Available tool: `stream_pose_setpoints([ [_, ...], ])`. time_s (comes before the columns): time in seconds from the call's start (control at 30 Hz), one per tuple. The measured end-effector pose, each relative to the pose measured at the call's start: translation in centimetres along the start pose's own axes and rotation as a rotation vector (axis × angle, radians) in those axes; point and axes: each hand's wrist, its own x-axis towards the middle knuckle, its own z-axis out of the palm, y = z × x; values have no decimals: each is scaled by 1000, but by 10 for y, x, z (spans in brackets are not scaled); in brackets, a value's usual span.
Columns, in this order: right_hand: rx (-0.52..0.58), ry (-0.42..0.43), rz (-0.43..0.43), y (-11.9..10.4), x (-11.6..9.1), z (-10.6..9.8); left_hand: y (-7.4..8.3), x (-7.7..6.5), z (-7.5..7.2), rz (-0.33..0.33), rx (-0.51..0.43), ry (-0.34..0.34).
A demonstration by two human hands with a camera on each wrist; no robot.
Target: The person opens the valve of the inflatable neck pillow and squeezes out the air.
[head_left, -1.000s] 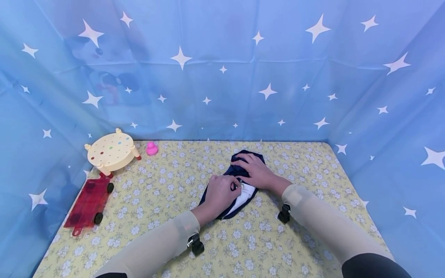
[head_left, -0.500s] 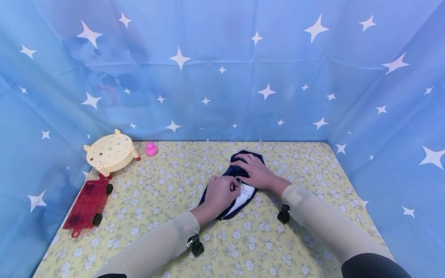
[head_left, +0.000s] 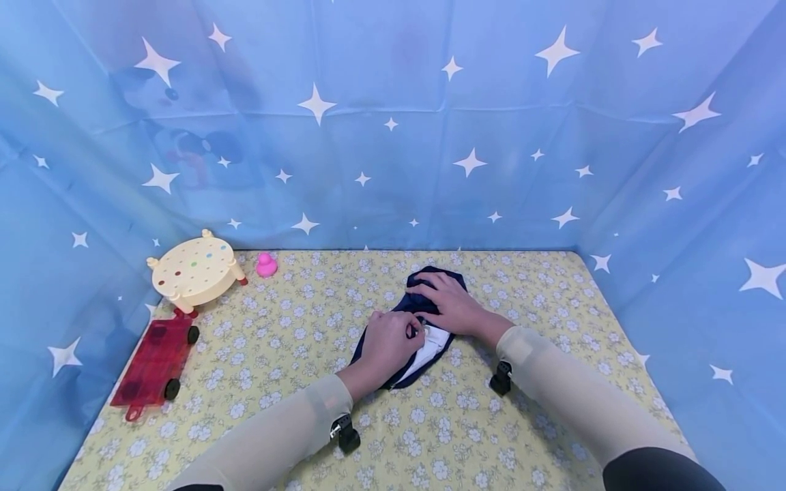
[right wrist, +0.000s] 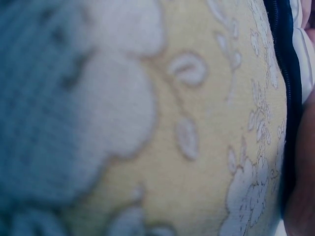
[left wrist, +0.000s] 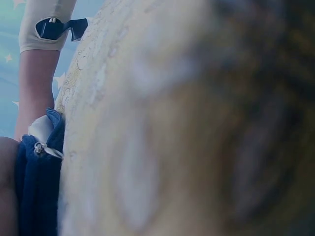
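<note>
A navy zippered pouch (head_left: 404, 303) lies across the middle of the table, its zip parted and white lining (head_left: 434, 341) showing. With thumb and forefinger, my left hand (head_left: 389, 344) pinches the pouch by the lining; the exact spot is hidden by the fingers. My right hand (head_left: 451, 303) rests on the pouch's far part, fingers spread over the fabric and thumb close to the left hand. In the left wrist view, a metal zip pull (left wrist: 49, 150) hangs at the pouch's near end. Along the right edge of the right wrist view runs the zip edge (right wrist: 288, 73).
At the back left stands a cream round toy table (head_left: 196, 269) with coloured dots. In front of it lies a red see-through wheeled toy (head_left: 153, 361). A pink rubber duck (head_left: 267, 264) sits by the back edge. A blue star-printed curtain (head_left: 393, 170) encloses the floral-covered table (head_left: 295, 395).
</note>
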Motion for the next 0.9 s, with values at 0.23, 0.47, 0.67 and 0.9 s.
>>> stream_pose_setpoints([
  [0.23, -6, -3, -1, 0, 0, 0, -1, 1, 1, -4, 2, -3],
  [0.47, -5, 3, -4, 0, 0, -1, 0, 2, 1, -2, 9, -1],
  [0.67, 111, 55, -6, 0, -2, -3, 0, 0, 4, 4, -11, -3],
  [0.9, 117, 175, 123, -7, 11, -14, -1, -1, 4, -2, -24, 0],
])
